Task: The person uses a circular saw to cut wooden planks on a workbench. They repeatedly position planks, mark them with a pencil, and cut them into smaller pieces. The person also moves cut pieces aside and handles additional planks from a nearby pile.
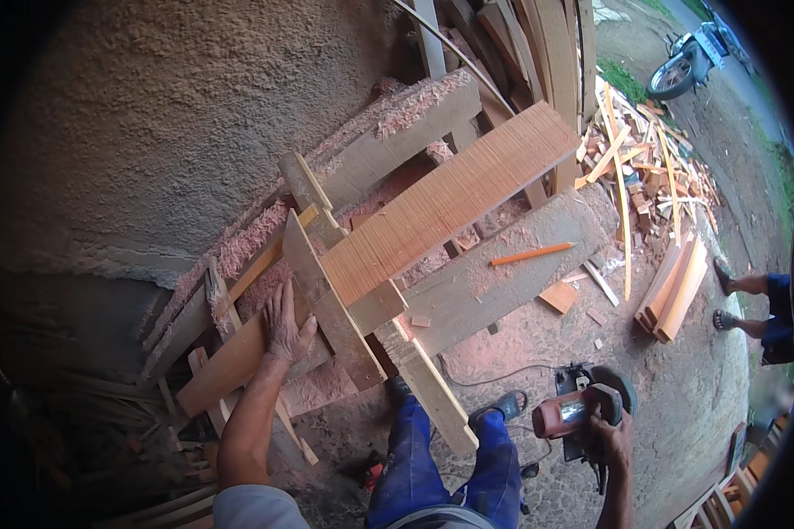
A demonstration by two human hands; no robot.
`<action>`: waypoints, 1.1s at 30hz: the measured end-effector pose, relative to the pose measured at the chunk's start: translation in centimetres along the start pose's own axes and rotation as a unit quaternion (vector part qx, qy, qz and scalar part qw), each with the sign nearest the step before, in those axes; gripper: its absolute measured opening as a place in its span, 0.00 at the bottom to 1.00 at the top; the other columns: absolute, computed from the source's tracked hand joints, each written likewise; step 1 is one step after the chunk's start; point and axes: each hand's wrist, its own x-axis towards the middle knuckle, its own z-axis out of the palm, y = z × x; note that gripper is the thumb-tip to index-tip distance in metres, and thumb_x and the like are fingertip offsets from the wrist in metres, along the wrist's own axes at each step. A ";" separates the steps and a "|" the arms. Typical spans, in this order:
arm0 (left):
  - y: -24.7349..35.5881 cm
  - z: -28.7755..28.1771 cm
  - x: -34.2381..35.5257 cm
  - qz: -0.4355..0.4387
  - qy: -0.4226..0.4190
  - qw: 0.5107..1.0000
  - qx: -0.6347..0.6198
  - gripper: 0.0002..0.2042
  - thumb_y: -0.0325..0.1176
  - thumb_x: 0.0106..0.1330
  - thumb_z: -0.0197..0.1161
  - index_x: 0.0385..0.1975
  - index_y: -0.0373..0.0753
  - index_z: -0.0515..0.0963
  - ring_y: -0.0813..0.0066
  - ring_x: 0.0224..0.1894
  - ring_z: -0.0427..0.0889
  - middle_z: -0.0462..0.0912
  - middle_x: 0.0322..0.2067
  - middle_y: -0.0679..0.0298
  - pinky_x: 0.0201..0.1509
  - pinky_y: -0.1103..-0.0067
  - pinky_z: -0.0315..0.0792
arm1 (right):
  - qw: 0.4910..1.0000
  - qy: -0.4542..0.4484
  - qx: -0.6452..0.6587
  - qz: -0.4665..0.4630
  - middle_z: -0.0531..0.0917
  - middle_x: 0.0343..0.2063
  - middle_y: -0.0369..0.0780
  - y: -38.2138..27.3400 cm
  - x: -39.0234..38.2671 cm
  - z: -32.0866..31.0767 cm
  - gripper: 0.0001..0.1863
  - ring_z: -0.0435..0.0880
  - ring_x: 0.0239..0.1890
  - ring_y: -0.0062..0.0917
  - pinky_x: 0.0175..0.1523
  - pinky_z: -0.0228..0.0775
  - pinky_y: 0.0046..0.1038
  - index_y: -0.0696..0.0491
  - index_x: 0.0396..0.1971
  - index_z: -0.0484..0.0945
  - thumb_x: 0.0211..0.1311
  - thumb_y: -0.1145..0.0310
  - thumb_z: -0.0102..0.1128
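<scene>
My left hand point(288, 328) lies flat with fingers spread on a reddish plank point(225, 366), just left of a crosswise board point(325, 300). Beyond that board a wide reddish-brown board point(454, 198) with a finely lined face slants up to the right across the workbench point(512, 251); whether it is one piece with the plank is hidden. At the lower right, my right hand point(610, 436) grips a circular saw point(565, 413) by its handle, held away from the wood. An orange pencil point(532, 254) rests on the bench plank.
Pink shavings point(423, 108) cover the bench, and a rough wall point(176, 115) rises on the left. Offcuts point(662, 176) are heaped at the right beside stacked wood pieces point(672, 286). A cord point(494, 377) runs along the floor. Another person's legs point(754, 304) and a motorcycle point(692, 66) show farther right.
</scene>
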 end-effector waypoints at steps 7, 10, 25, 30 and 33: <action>0.0 0.7 -0.1 -0.002 0.034 0.999 -0.001 0.49 0.54 0.55 0.64 0.75 0.33 0.55 0.39 0.71 0.58 0.61 0.69 0.41 0.75 0.47 0.48 | 0.990 0.056 -0.030 -0.128 0.85 0.43 0.36 -8.5 -10.2 13.0 0.28 0.83 0.43 0.20 0.51 0.76 0.26 0.57 0.55 0.79 0.51 0.74 0.75; 0.0 0.5 0.1 0.010 0.049 0.999 -0.002 0.48 0.52 0.56 0.65 0.74 0.32 0.55 0.40 0.71 0.59 0.61 0.70 0.41 0.75 0.47 0.48 | 0.968 0.057 -0.090 -0.227 0.85 0.40 0.36 -10.0 -11.0 18.4 0.23 0.82 0.41 0.19 0.49 0.75 0.26 0.57 0.52 0.79 0.56 0.72 0.75; 0.2 0.2 0.0 0.004 0.089 0.995 -0.037 0.47 0.53 0.52 0.67 0.70 0.33 0.61 0.45 0.68 0.61 0.65 0.65 0.45 0.74 0.48 0.51 | 0.907 -0.032 -0.285 -0.309 0.89 0.39 0.47 -15.1 -11.3 34.5 0.22 0.90 0.44 0.28 0.50 0.80 0.30 0.57 0.53 0.80 0.60 0.67 0.74; 0.4 0.2 -0.6 -0.001 0.087 0.995 -0.046 0.48 0.53 0.51 0.67 0.71 0.33 0.60 0.44 0.68 0.61 0.65 0.66 0.46 0.75 0.47 0.50 | 0.930 -0.073 -0.268 -0.241 0.88 0.38 0.44 -14.2 -11.3 35.0 0.21 0.87 0.42 0.24 0.51 0.78 0.29 0.57 0.52 0.80 0.60 0.67 0.73; 0.5 0.4 -0.7 -0.007 0.090 0.994 -0.053 0.49 0.53 0.51 0.67 0.72 0.33 0.59 0.45 0.69 0.61 0.64 0.66 0.46 0.75 0.47 0.48 | 0.933 -0.105 -0.245 -0.242 0.85 0.36 0.35 -13.9 -10.8 35.1 0.17 0.81 0.38 0.18 0.47 0.76 0.26 0.57 0.47 0.80 0.61 0.68 0.73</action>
